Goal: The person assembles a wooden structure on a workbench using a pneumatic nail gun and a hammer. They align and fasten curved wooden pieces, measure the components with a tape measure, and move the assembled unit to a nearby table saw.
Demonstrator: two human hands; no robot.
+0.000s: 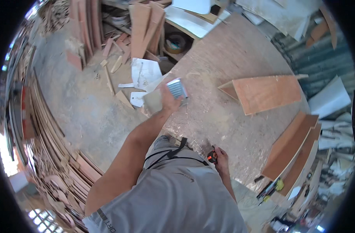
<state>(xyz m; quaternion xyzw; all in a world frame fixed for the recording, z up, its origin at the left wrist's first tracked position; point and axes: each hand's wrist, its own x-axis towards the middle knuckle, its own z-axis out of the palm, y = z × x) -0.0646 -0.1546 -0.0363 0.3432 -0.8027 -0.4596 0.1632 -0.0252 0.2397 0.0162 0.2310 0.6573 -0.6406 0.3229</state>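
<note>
My left hand (170,100) reaches out over the near left edge of the wooden worktable (208,58). Its fingers are closed on a small flat box (177,89) with a ridged, silvery-blue face and a pale rim. I cannot make out exactly what the box contains. A greyish flat piece (152,101) lies beside that hand at the table's edge. Close to my waist, my right hand (221,158) grips a black and orange tape measure (212,156) by the table's front edge.
An angled assembly of reddish plywood (268,93) rests on the table's right part. Brown boards (290,145) stand at the right edge. White sheets (145,72) and wood offcuts litter the floor at left. Long wood strips (49,116) are stacked along the far left.
</note>
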